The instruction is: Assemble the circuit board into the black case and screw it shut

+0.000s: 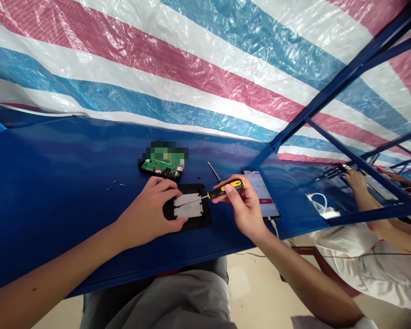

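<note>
On the smooth blue table (55, 183), just in front of the person, lies a flat black housing (207, 218) with rounded corners, a dull grey metal plate (189, 208) set into it. The left hand (150, 210) is half open, thumb and fingers clamped on the housing's left edge. The right hand (245, 208) is closed around a screwdriver (226, 187) with a yellow-and-black handle, its thin shaft laid across the plate. Behind sits a green circuit board (162, 167), tiny screws (114, 185) to its left, and a lit phone (267, 201) just right.

What I cannot see well
The board (161, 165) is blurred on top; my right hand (245, 205) hides part of the phone (267, 201); the screws (115, 184) are too small.
</note>
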Tool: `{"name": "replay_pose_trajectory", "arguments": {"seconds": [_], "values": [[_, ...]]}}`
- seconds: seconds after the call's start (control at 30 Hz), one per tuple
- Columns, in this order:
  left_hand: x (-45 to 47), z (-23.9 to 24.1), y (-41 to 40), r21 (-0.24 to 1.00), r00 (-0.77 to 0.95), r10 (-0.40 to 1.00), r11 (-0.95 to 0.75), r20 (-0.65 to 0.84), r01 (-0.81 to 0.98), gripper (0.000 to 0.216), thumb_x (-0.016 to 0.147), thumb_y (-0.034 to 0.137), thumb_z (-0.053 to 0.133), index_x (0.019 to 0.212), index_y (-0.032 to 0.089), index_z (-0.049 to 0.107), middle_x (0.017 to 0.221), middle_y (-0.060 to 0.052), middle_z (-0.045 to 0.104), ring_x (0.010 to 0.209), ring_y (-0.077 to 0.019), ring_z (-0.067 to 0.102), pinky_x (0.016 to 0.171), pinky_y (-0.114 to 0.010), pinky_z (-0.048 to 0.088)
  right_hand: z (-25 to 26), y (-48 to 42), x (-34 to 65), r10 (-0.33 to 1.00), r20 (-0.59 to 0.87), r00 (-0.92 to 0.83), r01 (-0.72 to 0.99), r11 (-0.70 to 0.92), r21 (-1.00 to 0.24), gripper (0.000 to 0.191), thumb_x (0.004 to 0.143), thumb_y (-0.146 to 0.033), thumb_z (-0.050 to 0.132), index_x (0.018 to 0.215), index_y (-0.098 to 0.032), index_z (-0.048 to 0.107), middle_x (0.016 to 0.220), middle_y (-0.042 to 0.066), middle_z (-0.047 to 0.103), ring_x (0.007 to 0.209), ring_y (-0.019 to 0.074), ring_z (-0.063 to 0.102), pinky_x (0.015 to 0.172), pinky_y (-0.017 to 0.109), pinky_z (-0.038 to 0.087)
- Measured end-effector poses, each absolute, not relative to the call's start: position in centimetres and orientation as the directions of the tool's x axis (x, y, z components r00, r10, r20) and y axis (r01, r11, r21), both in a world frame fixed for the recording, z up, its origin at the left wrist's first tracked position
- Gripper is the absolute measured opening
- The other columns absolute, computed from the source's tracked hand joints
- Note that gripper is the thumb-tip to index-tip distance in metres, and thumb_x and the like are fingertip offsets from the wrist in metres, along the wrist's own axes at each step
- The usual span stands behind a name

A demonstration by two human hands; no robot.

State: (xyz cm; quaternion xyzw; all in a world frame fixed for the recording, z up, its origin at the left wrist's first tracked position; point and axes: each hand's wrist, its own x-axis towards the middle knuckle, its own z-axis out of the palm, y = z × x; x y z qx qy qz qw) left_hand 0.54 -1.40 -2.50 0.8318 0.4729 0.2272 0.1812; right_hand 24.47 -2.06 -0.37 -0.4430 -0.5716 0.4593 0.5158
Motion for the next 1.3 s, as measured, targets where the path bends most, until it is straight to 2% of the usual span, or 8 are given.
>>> {"name": "replay_pose_trajectory", "arguments": {"seconds": [0.27, 0.5, 0.63, 0.7, 0.87, 1.1, 1.3], "values": [[0.6, -2.4, -1.3, 0.519, 0.446, 0.870, -0.485, 0.208, 0.704, 0.049, 0.073, 0.053, 0.069, 0.105, 0.015, 0.070, 0.117, -0.012, 0.062, 0.115, -0.0329, 0.048, 0.096, -0.046, 0.051, -0.9, -2.4, 24.5, 0.990, 0.129, -0.051, -0.048, 0.127, -0.991, 0.020, 0.092, -0.041, 0.062, 0.099, -0.025, 0.052, 0.093, 0.000, 0.071, 0.070, 0.0138, 0.073, 0.075, 0.030, 0.062], [0.6, -2.4, -1.4, 0.532, 0.438, 0.875, -0.475, 0.205, 0.701, 0.049, 0.073, 0.053, 0.069, 0.106, 0.016, 0.070, 0.117, -0.011, 0.063, 0.116, -0.0334, 0.050, 0.095, -0.047, 0.051, -1.1, -3.2, 24.9, 0.984, 0.165, -0.063, -0.096, 0.158, -0.983, 0.016, 0.095, -0.037, 0.059, 0.102, -0.026, 0.051, 0.098, 0.000, 0.072, 0.076, 0.0146, 0.075, 0.077, 0.032, 0.062], [0.6, -2.5, -1.3, 0.530, 0.436, 0.874, -0.479, 0.214, 0.700, 0.050, 0.073, 0.054, 0.069, 0.106, 0.017, 0.070, 0.117, -0.011, 0.063, 0.117, -0.0337, 0.049, 0.096, -0.047, 0.051, 0.6, -3.2, 24.4, 0.940, 0.317, -0.126, 0.008, 0.320, -0.947, 0.010, 0.095, -0.029, 0.060, 0.101, -0.024, 0.054, 0.095, 0.000, 0.070, 0.073, 0.0136, 0.074, 0.069, 0.027, 0.062], [0.6, -2.6, -1.3, 0.534, 0.431, 0.875, -0.479, 0.222, 0.697, 0.050, 0.073, 0.054, 0.070, 0.106, 0.017, 0.070, 0.116, -0.011, 0.063, 0.117, -0.0338, 0.049, 0.096, -0.048, 0.051, 1.8, -2.9, 23.9, 0.902, 0.395, -0.173, 0.080, 0.412, -0.908, 0.012, 0.092, -0.025, 0.064, 0.101, -0.024, 0.055, 0.090, -0.002, 0.069, 0.064, 0.0106, 0.072, 0.062, 0.023, 0.060], [0.7, -2.8, -1.3, 0.566, 0.414, 0.883, -0.461, 0.219, 0.683, 0.050, 0.073, 0.055, 0.070, 0.107, 0.019, 0.068, 0.119, -0.010, 0.061, 0.118, -0.0342, 0.048, 0.098, -0.048, 0.050, 4.1, -1.6, 22.1, 0.805, 0.522, -0.281, 0.216, 0.583, -0.783, 0.020, 0.087, -0.024, 0.070, 0.101, -0.022, 0.057, 0.087, -0.002, 0.066, 0.061, 0.0089, 0.067, 0.058, 0.021, 0.056], [0.6, -2.3, -1.4, 0.604, 0.424, 0.891, -0.430, 0.162, 0.671, 0.054, 0.075, 0.056, 0.069, 0.116, 0.022, 0.064, 0.126, -0.009, 0.056, 0.121, -0.0336, 0.045, 0.100, -0.051, 0.047, 5.3, -0.8, 20.6, 0.738, 0.540, -0.405, 0.304, 0.666, -0.681, 0.017, 0.087, -0.025, 0.068, 0.099, -0.023, 0.056, 0.085, -0.003, 0.060, 0.061, 0.0072, 0.062, 0.055, 0.019, 0.051], [-0.2, -2.6, -1.5, 0.586, 0.448, 0.886, -0.427, 0.120, 0.688, 0.080, 0.072, 0.070, 0.066, 0.133, 0.022, 0.051, 0.141, -0.013, 0.046, 0.133, -0.0369, 0.038, 0.104, -0.052, 0.043, 5.8, -0.9, 20.3, 0.723, 0.544, -0.426, 0.370, 0.688, -0.624, 0.019, 0.086, -0.029, 0.070, 0.097, -0.023, 0.056, 0.083, -0.003, 0.062, 0.059, 0.0077, 0.061, 0.056, 0.020, 0.050]]}}
